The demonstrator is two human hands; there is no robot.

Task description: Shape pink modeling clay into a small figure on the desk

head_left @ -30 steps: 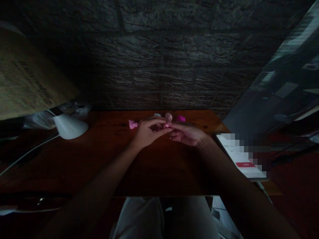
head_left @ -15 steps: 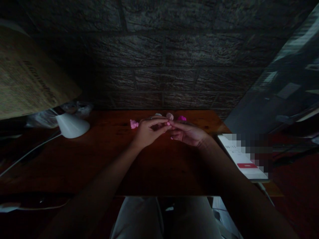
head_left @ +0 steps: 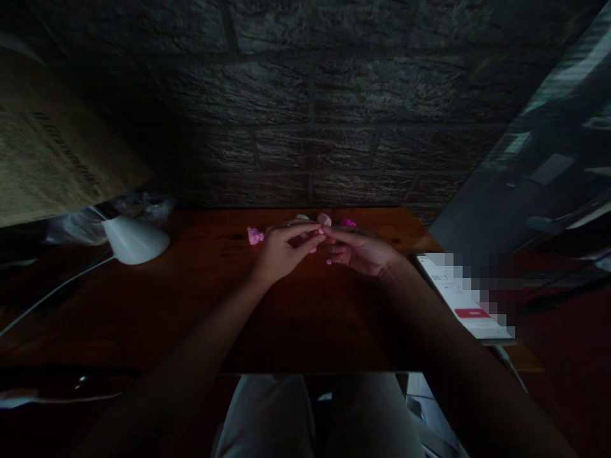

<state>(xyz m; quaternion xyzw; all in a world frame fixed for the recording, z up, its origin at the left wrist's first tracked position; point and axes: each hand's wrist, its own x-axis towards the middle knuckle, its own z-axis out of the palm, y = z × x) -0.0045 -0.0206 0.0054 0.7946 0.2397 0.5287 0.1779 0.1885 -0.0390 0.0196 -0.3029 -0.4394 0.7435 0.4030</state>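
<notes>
My left hand (head_left: 289,248) is closed in a pinch, thumb and forefinger meeting over the middle of the wooden table. Between its fingertips and those of my right hand (head_left: 360,250) sits a small pink piece of modelling clay (head_left: 321,231), mostly covered by the fingers. The right hand's other fingers are loosely bent below. A pink clay figure (head_left: 255,236) lies just left of my left hand. Behind the hands are a pale pink clay lump (head_left: 324,219), a magenta clay lump (head_left: 348,222) and a whitish lump (head_left: 301,217), partly hidden.
The wooden table (head_left: 305,318) meets a dark brick wall (head_left: 286,146). A lamp with a white base (head_left: 136,240) and a brown paper-like shade (head_left: 57,140) stands at left, crumpled clear plastic (head_left: 147,207) behind it. A lit phone (head_left: 465,299) lies by the right edge, cable attached.
The view has shifted slightly. My hands stay together at the small pink piece, with only slight movement of the fingers.
</notes>
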